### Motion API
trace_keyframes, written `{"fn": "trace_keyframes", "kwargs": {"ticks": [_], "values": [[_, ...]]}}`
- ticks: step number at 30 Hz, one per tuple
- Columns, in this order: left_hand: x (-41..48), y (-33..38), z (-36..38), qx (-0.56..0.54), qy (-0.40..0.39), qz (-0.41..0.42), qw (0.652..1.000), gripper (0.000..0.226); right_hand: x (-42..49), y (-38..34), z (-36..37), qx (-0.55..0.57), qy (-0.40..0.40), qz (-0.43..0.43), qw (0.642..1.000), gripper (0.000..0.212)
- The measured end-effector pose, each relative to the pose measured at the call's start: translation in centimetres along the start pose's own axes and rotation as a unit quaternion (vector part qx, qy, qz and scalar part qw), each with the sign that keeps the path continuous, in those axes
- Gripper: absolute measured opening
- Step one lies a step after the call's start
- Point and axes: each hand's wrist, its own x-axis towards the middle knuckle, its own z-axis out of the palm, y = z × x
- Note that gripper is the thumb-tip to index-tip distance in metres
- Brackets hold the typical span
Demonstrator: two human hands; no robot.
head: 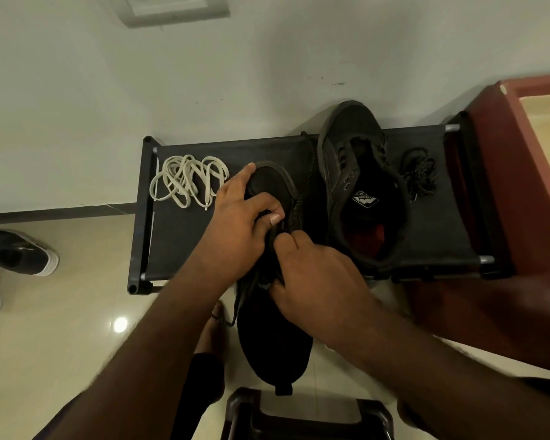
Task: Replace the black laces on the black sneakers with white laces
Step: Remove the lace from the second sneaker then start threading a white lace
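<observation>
Head view gave me the near sneaker (273, 350) lying toe-first on the black rack (178, 242), heel hanging over the front edge toward the person. I saw the left hand (235, 227) gripping its toe, fingers wrapped over the cap, thumb bent onto the black lace (299, 204). Right hand (318, 281) fingers were curled into the lacing, gripping the shoe; whether they pinched the lace I could not tell. Just beside it sat the second sneaker (356, 147), unlaced, a loose black lace (419, 177) heaped to its right, white laces (188, 181) bundled at the rack's left end
</observation>
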Motion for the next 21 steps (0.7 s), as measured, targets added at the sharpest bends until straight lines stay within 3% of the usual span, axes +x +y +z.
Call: {"fn": "trace_keyframes", "kwargs": {"ticks": [3,9,10,13,16,21], "values": [[0.1,0.5,0.6,0.000,0.028,-0.009,1.000,0.010,0.0,0.0,-0.2,0.001,-0.007,-0.003,1.000,0.032],[0.8,-0.3,-1.5,-0.158,0.202,-0.117,0.959,0.015,-0.2,0.2,-0.1,0.011,-0.019,-0.012,1.000,0.035],[0.6,-0.2,-1.6,-0.151,0.195,-0.110,0.963,0.009,-0.2,0.2,-0.1,0.011,-0.019,-0.012,1.000,0.035],[0.2,0.5,-1.3,-0.087,0.085,-0.053,0.991,0.032,-0.2,0.0,0.0,0.005,-0.020,-0.014,1.000,0.033],[0.1,0.3,-1.0,-0.033,0.019,-0.030,0.999,0.031,-0.1,0.0,-0.1,0.003,-0.012,-0.010,1.000,0.032],[0.0,0.5,-0.7,-0.025,-0.003,-0.025,0.999,0.032,-0.2,0.1,0.1,0.006,0.001,-0.015,1.000,0.039]]}}
